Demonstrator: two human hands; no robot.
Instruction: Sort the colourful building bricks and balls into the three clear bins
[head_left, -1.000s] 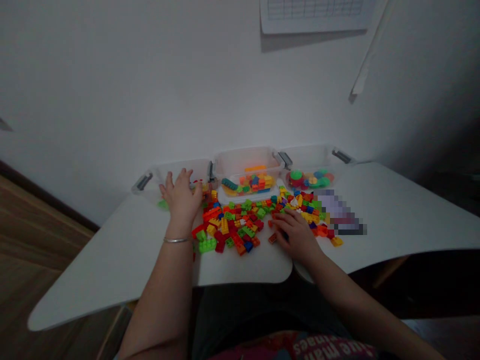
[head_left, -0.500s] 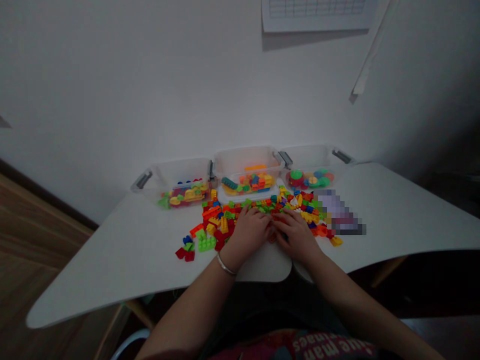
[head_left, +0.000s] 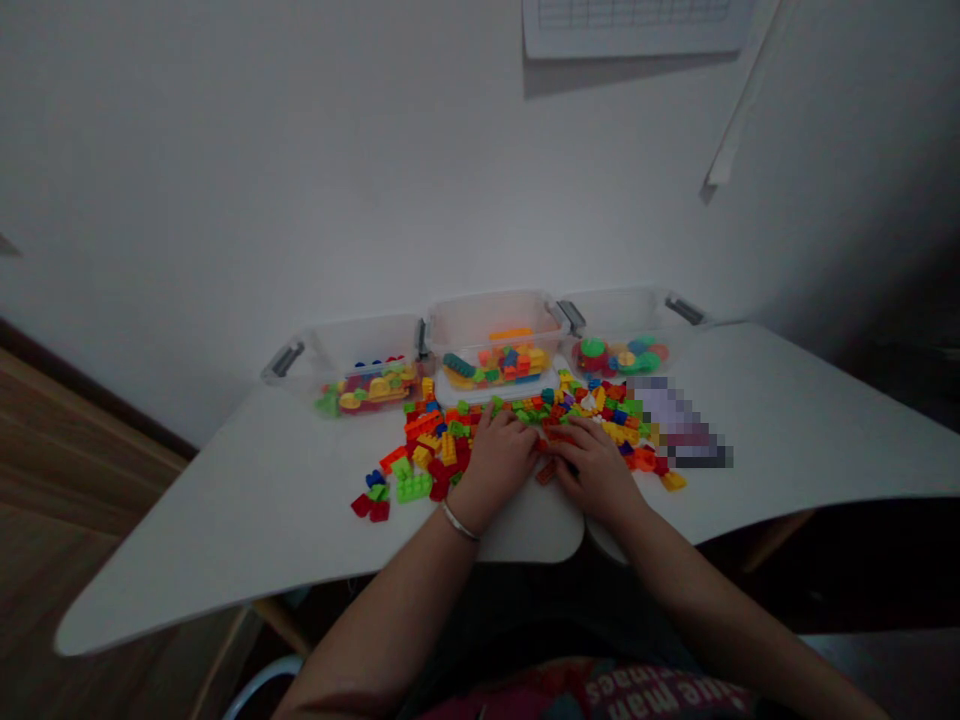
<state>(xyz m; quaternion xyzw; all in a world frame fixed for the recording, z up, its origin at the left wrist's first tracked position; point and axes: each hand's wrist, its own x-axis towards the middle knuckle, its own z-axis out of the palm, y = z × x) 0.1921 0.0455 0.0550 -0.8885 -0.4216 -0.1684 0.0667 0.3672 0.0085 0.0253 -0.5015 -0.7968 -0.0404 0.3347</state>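
My left hand rests palm down among the loose plastic building bricks, its fingers curled inward. Close beside it, my right hand is bent too, thumb toward the left. Between the two sets of fingertips shows a red building brick, partly covered by the fingers. A brownish-red piece lies just below on the white table. Around both hands spreads a pile of mixed bricks, with a lime-green brick and yellow brick left of my left hand.
Three clear bins stand along the wall: the left bin, the middle bin and the right bin, each holding colourful toy pieces. A blurred-out flat object lies right of the pile. The table's front edge curves near my forearms.
My hands have shifted only slightly, and the fingers have moved a little around the red brick. More of the brownish-red piece below them shows. Bins and surrounding bricks stay put.
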